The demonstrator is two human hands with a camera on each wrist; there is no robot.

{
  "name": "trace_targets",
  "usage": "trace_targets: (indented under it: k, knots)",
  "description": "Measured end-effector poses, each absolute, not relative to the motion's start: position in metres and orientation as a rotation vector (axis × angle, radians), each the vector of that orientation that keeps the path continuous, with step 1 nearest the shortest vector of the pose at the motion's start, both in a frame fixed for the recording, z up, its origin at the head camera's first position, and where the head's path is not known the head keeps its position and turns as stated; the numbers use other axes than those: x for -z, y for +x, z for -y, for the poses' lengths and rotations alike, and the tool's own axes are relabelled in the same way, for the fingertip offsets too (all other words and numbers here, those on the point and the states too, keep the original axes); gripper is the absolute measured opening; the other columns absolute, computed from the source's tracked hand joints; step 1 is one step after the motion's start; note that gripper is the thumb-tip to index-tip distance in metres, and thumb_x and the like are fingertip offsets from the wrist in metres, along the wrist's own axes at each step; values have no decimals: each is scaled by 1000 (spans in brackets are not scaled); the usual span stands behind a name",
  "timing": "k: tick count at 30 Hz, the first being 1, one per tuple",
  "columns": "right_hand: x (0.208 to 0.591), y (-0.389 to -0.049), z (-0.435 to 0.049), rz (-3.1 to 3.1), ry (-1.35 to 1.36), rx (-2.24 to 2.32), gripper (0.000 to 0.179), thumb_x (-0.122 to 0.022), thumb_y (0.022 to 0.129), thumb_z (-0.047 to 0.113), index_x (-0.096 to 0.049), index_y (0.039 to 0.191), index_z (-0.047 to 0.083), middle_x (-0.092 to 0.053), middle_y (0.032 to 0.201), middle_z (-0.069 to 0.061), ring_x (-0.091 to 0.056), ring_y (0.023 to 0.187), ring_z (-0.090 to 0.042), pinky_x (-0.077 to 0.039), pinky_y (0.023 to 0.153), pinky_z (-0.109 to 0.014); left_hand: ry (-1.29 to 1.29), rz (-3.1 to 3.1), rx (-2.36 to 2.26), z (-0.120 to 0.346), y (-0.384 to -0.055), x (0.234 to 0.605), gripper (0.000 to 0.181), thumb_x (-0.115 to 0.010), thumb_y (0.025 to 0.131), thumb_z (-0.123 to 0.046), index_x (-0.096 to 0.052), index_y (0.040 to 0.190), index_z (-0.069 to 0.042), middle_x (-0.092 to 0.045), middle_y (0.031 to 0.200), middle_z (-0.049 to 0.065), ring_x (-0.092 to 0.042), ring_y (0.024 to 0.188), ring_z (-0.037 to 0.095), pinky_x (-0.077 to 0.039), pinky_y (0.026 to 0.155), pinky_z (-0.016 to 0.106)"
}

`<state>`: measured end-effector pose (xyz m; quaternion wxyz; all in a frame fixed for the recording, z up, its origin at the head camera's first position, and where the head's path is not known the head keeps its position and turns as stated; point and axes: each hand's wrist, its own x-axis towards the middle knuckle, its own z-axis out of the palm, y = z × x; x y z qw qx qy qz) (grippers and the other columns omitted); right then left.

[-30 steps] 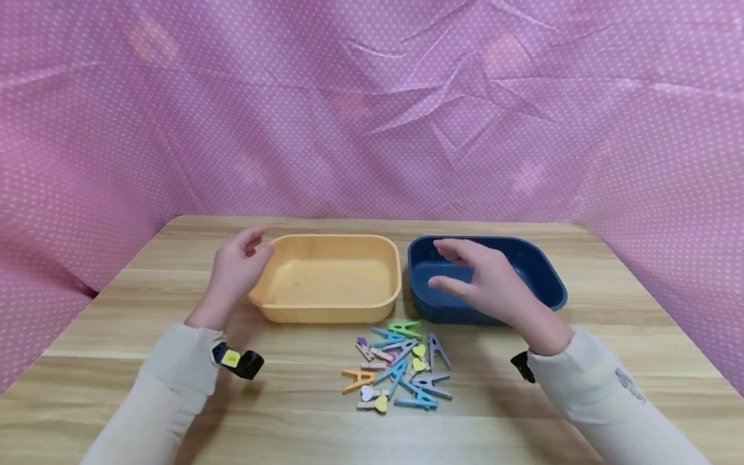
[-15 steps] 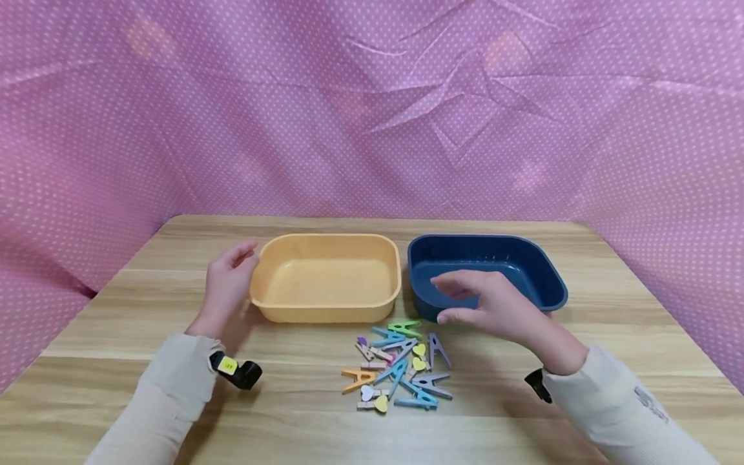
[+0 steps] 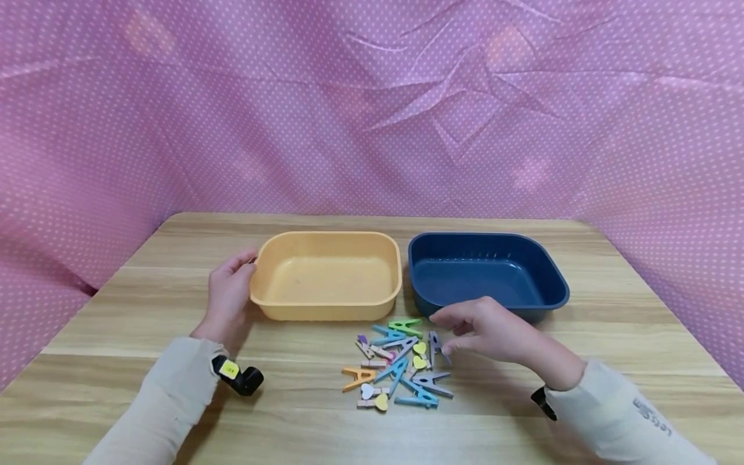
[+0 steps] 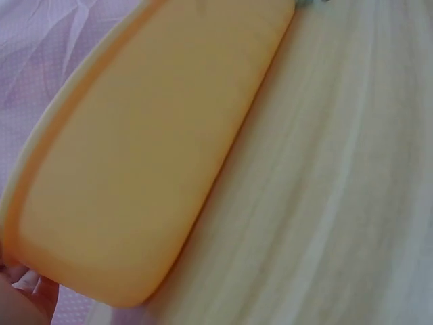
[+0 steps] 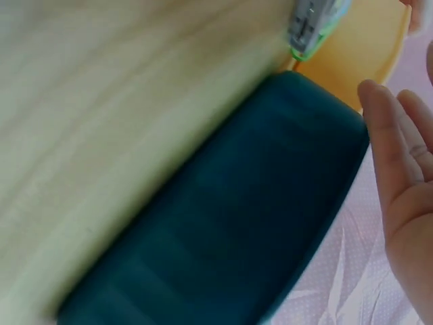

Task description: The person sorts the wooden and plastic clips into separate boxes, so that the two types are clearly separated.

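My left hand (image 3: 227,297) is at the left end of the yellow plastic basin (image 3: 328,313), with its fingertips right at the outside of the rim. No finger shows inside the basin. In the left wrist view only its fingers (image 4: 44,291) appear, at the lower left beside the rim. My right hand (image 3: 488,329) is in front of the navy basin (image 3: 488,278), thumb and fingers apart with nothing between them. Its fingertips overlap a grey-purple clothespin (image 3: 434,345) at the right side of a pile. Several clothespins (image 3: 394,370), plain plastic and heart-decorated wooden, lie in that pile.
The two basins stand side by side on the wooden table (image 3: 279,420), with a narrow gap between them. A pink dotted cloth (image 3: 372,129) hangs behind and at both sides. Each wrist wears a black strap (image 3: 238,374).
My right hand has come down and back from over the navy basin to the clothespin pile. My left hand has lowered to the yellow basin's left rim. Basins and clothespins stay put.
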<state>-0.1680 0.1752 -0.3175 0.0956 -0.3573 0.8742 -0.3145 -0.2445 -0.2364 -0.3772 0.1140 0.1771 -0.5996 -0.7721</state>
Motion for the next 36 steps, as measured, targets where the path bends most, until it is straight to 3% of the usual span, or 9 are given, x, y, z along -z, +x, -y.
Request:
trace_targets:
  k: [8, 15, 20, 27, 36]
  knots:
    - [327, -170, -173, -2542, -1063, 832, 39, -72, 78, 13, -63, 114, 1, -65, 111, -10, -64, 98, -22, -55, 78, -25, 634, 1865, 2183, 215, -218, 344, 40, -43, 93, -8, -52, 132, -12, -43, 139, 4, -48, 118, 16, -45, 97, 28]
    - [332, -169, -167, -2584, -1045, 695, 42, -74, 76, 14, -63, 114, 1, -66, 109, -8, -62, 97, -18, -55, 80, -31, 637, 1882, 2123, 215, -217, 349, 40, -44, 92, -6, -54, 130, -12, -46, 138, 3, -50, 114, 14, -48, 91, 23]
    - [334, -169, -165, -2615, -1037, 646, 42, -75, 75, 12, -63, 114, 2, -66, 110, -7, -61, 97, -17, -54, 81, -32, 620, 1889, 2092, 214, -218, 351, 40, -44, 92, -7, -54, 130, -11, -46, 139, 3, -49, 117, 14, -46, 94, 25]
    - [338, -170, -165, -2650, -1073, 643, 39, -73, 75, 2, -63, 112, 1, -65, 107, -8, -61, 92, -15, -55, 77, -27, 603, 1864, 2069, 213, -221, 353, 39, -45, 92, -5, -55, 129, -9, -47, 139, 2, -46, 122, 13, -44, 98, 27]
    - [339, -171, -162, -2713, -1029, 587, 36, -64, 76, -9, -66, 110, 1, -68, 103, -8, -62, 90, -14, -56, 77, -31, 603, 1862, 2031, 213, -222, 356, 38, -46, 91, -5, -56, 128, -7, -48, 138, 4, -47, 121, 14, -44, 97, 26]
